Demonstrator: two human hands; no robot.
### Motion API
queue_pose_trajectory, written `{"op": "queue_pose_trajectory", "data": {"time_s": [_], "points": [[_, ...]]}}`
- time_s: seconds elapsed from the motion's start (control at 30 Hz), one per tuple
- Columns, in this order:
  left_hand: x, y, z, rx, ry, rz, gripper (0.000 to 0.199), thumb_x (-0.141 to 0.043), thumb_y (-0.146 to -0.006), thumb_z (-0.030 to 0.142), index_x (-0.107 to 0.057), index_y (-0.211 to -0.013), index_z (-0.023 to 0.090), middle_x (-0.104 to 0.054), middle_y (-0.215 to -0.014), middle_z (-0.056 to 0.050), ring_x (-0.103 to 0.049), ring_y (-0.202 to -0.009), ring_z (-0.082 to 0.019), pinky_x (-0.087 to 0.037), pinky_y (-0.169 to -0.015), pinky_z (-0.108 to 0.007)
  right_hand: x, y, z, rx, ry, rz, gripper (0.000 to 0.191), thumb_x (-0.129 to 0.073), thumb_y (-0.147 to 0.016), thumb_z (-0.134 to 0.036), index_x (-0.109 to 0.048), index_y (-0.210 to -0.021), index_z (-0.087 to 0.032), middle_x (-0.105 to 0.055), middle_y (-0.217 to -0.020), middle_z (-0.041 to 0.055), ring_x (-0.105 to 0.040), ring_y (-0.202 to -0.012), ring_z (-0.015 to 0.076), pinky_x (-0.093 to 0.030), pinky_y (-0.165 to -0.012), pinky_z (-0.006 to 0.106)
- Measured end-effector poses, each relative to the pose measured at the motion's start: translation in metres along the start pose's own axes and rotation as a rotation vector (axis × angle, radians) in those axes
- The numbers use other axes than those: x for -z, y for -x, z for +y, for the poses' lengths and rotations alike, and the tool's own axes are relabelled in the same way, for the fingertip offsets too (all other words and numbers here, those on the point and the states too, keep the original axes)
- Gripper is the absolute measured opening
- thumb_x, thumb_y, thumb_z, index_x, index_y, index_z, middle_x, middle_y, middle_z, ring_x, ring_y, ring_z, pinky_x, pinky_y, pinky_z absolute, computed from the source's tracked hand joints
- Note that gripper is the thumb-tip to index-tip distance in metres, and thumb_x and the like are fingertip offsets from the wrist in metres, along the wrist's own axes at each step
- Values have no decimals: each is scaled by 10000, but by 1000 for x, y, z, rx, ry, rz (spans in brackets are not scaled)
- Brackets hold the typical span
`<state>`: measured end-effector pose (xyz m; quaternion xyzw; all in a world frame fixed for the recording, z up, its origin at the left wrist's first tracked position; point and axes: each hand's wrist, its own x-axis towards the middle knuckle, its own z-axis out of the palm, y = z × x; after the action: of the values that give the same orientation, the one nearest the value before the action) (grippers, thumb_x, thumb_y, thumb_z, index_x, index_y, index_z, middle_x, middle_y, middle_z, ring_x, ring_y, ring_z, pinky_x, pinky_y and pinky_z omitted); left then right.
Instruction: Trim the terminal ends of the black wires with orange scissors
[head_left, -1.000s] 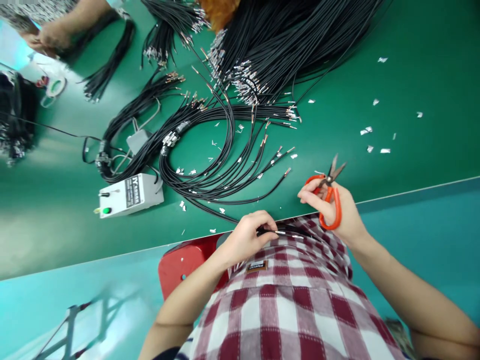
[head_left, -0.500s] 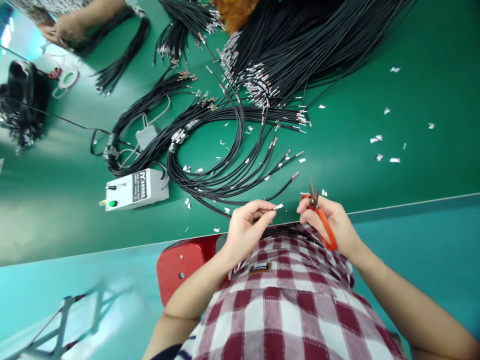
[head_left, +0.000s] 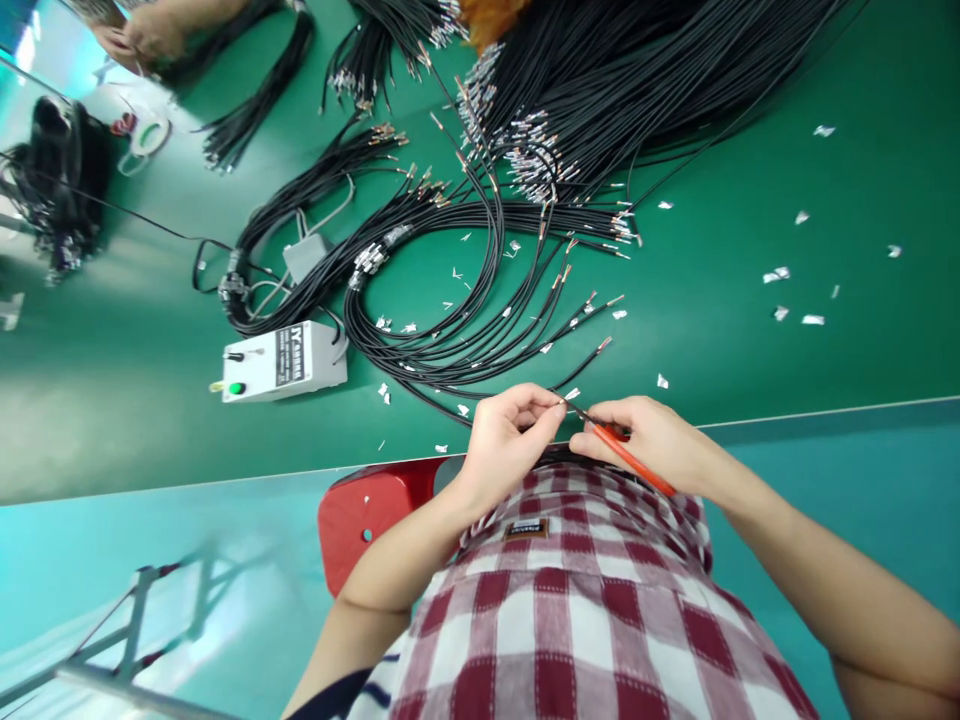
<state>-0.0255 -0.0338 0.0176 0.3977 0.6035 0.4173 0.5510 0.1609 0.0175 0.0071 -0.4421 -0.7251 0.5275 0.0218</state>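
In the head view, with 12 o'clock at the top, the left hand (head_left: 514, 432) works over the near edge of the bench (head_left: 720, 350), thumb and forefinger pinched on what looks like a thin wire tip (head_left: 562, 401), mostly hidden. The right hand (head_left: 651, 432) is wrapped around the orange-handled scissors (head_left: 636, 464). Their long axis runs from handles at 4 o'clock to blades at 10 o'clock, the points meeting the left fingertips; whether the blades are parted I cannot tell. So the wire tip sits at the blades' 10 o'clock end, the left hand nearer to it. A fan of black cables (head_left: 420, 372) lies toward 10 o'clock from the hands, the white box (head_left: 324, 356) beyond it, and foil scraps (head_left: 813, 320) at 2 o'clock.
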Motion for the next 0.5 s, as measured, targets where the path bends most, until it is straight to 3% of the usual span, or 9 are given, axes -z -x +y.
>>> {"op": "queue_pose_trajectory", "data": {"time_s": [0.17,0.37,0.5], "points": [[1,-2,-2,23,-6,-17,181,-720,-808,321,-682,-774,148,-647,-648,-2,-548,-536,-83,-429,-506,-187,6,-5,8,-28,-154,-144,506,-623,-780,-662,-535,-607,-196,-416,-579,-47,-337,-527,101,-250,-466,237],[0,-3,-3,18,-16,-26,205,-702,-825,340,-673,-771,144,-636,-642,0,-523,-517,-76,-416,-489,-189,7,-6,8,-36,-198,-139,549,-630,-734,-715,-546,-589,-192,-426,-546,-44,-327,-503,95,-248,-454,236],[0,-2,-4,21,-7,-34,202,-699,-830,337,-668,-778,145,-615,-633,10,-493,-506,-65,-392,-482,-183,5,-8,6,-60,-246,-213,524,-590,-794,-684,-572,-625,-189,-428,-542,-44,-323,-488,93,-226,-448,239]]}}
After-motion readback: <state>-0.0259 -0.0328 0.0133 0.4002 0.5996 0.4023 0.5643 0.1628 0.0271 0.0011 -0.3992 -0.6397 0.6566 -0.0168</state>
